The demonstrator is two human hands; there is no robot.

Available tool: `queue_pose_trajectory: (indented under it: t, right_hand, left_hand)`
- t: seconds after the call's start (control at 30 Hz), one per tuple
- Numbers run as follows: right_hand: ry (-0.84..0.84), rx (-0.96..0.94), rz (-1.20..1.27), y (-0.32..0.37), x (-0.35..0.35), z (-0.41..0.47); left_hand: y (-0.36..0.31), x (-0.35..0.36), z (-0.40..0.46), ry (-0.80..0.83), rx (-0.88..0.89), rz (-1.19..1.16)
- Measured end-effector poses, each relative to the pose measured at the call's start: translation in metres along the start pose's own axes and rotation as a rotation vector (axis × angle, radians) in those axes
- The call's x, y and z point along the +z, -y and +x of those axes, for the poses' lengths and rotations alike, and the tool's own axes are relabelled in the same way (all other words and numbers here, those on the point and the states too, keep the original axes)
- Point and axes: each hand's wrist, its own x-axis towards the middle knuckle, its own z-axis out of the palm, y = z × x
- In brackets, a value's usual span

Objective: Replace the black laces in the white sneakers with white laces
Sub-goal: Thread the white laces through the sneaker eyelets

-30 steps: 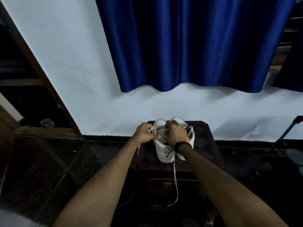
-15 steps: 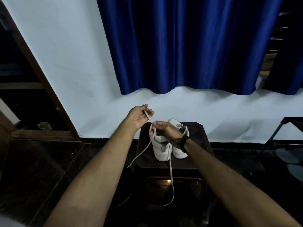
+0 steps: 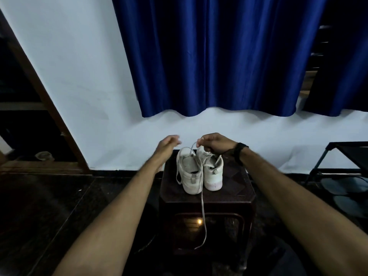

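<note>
Looking down at two white sneakers standing side by side, heels toward me, on a dark stool, my surface here. The right hand is up just above the far end of the shoes, fingers curled, grip tight on a white lace, pinching it near the top. From that pinch the lace drops into the left shoe's collar, and a long tail runs down between the two heels, over the front edge of the stool, ending loose in front of its lower opening. Another loop of lace drapes over the left shoe's outer side.

The left hand is raised just left of the shoes, blurred; fingers look loosely bent and I see nothing in that grip, so I call it open and free of the lace. The two hands are near each other but apart.

There is a dark band on the right wrist. Behind, a blue curtain hangs over a white wall. The floor is dark, and a black frame stands at right.
</note>
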Motion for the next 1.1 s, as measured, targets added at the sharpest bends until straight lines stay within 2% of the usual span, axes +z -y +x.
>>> queue_pose_trajectory:
  t: [0.07,0.17,0.23,0.33,0.4,0.47,0.53,0.57,0.63,0.7,0.77,0.83,0.93,1.03,1.1]
  right_hand:
    - [-0.026,-0.049,-0.073,0.005,0.013,0.005]
    - [-0.084,-0.079,-0.182,0.004,0.012,0.005]
    - [-0.047,-0.040,-0.216,-0.003,0.001,-0.002]
    - [0.032,0.018,-0.188,-0.016,-0.016,-0.012]
    - [0.012,0.011,-0.197,-0.025,-0.023,-0.012]
    - [-0.039,0.009,-0.216,-0.031,-0.025,-0.009]
    - [-0.105,-0.010,-0.252,-0.032,-0.020,-0.004]
    - [-0.131,-0.040,-0.286,-0.030,-0.014,-0.002]
    - [-0.180,-0.140,-0.369,-0.021,0.004,0.002]
    - [-0.250,-0.231,-0.412,-0.014,0.023,0.009]
    - [-0.341,-0.264,-0.412,-0.012,0.033,0.015]
    - [-0.356,-0.244,-0.369,-0.017,0.033,0.017]
    - [-0.268,-0.202,-0.320,-0.027,0.029,0.015]
    - [-0.252,-0.190,-0.306,-0.034,0.029,0.018]
    - [-0.298,-0.198,-0.309,-0.036,0.032,0.022]
  left_hand:
    - [-0.021,0.018,-0.005,0.219,-0.012,-0.098]
    - [-0.023,0.016,-0.004,0.286,-0.056,0.070]
    - [-0.017,0.004,-0.002,0.217,-0.044,0.101]
    - [-0.005,-0.015,0.001,0.007,-0.014,0.085]
    - [0.009,-0.026,0.004,-0.096,-0.031,0.131]
    - [0.022,-0.031,0.006,-0.144,-0.053,0.285]
    - [0.028,-0.027,0.007,-0.111,0.014,0.474]
    - [0.025,-0.021,0.005,-0.056,0.075,0.449]
    - [0.010,-0.002,-0.003,0.103,0.108,0.192]
    - [-0.004,0.015,-0.009,0.226,0.048,-0.008]
    - [-0.007,0.022,-0.010,0.288,-0.029,0.006]
    - [-0.001,0.019,-0.006,0.287,-0.045,0.058]
    - [0.011,0.011,0.001,0.202,0.003,0.021]
    - [0.023,0.012,0.010,0.132,0.016,0.101]
    - [0.026,0.017,0.012,0.179,0.014,0.139]
